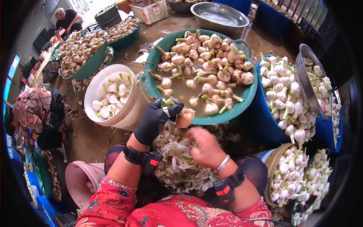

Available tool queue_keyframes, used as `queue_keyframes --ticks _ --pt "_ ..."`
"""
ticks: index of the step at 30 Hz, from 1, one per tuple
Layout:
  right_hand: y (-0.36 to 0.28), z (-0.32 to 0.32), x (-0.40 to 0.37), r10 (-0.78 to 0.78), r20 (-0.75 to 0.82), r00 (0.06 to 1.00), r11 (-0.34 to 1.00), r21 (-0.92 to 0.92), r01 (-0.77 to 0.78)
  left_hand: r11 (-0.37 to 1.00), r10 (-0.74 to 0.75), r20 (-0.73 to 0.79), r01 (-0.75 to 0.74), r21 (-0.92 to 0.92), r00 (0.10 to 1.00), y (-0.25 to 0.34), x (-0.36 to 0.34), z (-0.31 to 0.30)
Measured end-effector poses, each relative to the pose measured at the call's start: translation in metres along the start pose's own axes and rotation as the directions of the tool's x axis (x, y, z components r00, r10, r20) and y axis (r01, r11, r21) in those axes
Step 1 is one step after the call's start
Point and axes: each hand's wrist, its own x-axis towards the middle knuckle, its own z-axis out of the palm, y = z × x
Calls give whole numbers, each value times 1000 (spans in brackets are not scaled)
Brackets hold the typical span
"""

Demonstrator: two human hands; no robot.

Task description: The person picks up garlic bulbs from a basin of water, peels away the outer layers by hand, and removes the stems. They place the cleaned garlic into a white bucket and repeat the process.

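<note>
My left hand (158, 116), in a black glove, is closed around the stem of a garlic bulb (185, 118). The bulb, with brownish-pink skin, sticks out to the right of the fingers, and cut green stem ends (168, 102) show above them. Just below and right of the bulb is my bare right hand (206, 147), its curled fingers smeared by motion. Under both hands lies a heap of peeled garlic skins (181, 162). Right ahead, a green tub (226, 119) holds muddy water and many unpeeled garlic bulbs (211, 77).
A white bucket (133, 109) with clean garlic stands left of the tub, a pink bucket (77, 178) nearer me. On the right, a blue barrel (264, 121) and a tipped bucket (271, 166) brim with white garlic. A metal basin (219, 17) is behind. Two people work at left.
</note>
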Motion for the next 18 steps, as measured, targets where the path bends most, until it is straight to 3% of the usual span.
queue_keyframes --ticks 2,4,5,7,8,11,13,14,16,17,18 --pt "-5 -11 7 340 -303 890 932 237 -275 994 75 67 -80 80 995 -3 -1 6" --pt "-4 -16 15 371 -313 874 881 418 -224 995 51 117 -60 74 992 -2 -3 11" --pt "-2 -17 17 382 -317 868 878 419 -233 989 32 147 -53 140 989 0 -5 15" --pt "3 -19 18 419 -167 893 808 517 -282 973 1 196 -46 226 981 -1 -5 19" --pt "4 -21 19 421 -165 892 807 516 -286 974 -1 196 -44 224 981 -1 -6 21" --pt "11 -26 19 451 -76 889 792 494 -360 984 18 198 -53 168 980 -1 -6 25" --pt "16 -28 17 410 79 908 833 373 -409 939 92 267 -173 298 959 -13 -4 24" --pt "16 -26 16 412 80 907 832 374 -411 939 90 267 -171 298 959 -15 -3 23" --pt "14 -20 18 269 26 963 931 250 -267 905 101 249 -192 378 963 -18 -2 21" --pt "8 -19 18 150 -15 988 986 79 -149 905 104 246 -194 379 964 -17 0 19" --pt "8 -9 14 30 -92 995 997 -64 -36 959 89 125 -119 256 988 -13 4 16"
